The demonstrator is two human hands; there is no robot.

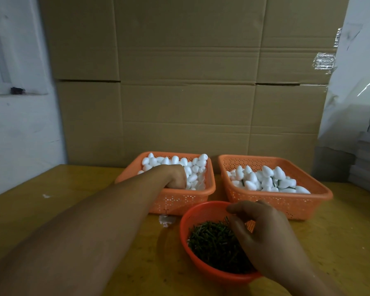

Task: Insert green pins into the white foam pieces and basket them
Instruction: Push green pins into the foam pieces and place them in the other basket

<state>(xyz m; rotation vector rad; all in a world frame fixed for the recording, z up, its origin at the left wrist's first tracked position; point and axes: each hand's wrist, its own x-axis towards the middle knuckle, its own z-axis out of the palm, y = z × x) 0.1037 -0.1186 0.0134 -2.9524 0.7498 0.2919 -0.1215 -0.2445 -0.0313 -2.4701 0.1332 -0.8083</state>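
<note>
The step in hand looks like the fetch that opens a cycle: both hands are reaching for stock at once. The left hand (176, 176) is sunk among the plain white foam pieces (193, 167) in the left orange basket (179, 201) at mid-frame; its fingers are buried, so whether its grip has closed on a piece I cannot tell. The right hand (259, 229), at lower centre-right, hovers over the round red bowl (186, 231) of green pins (212, 238), thumb and curled fingers drawn together as if pinching; whether a pin is caught between them is not clear. The next move, I judge, calls for lifting one piece and one pin clear, bringing them together over the worktop (73, 189), pressing the pin in, then dropping the piece into the right orange basket (286, 206), where finished pieces (267, 178) already lie with dark green showing between them. The foam pieces are small, smooth, egg-shaped; the pins are short, thin, dark sticks heaped loosely.
</note>
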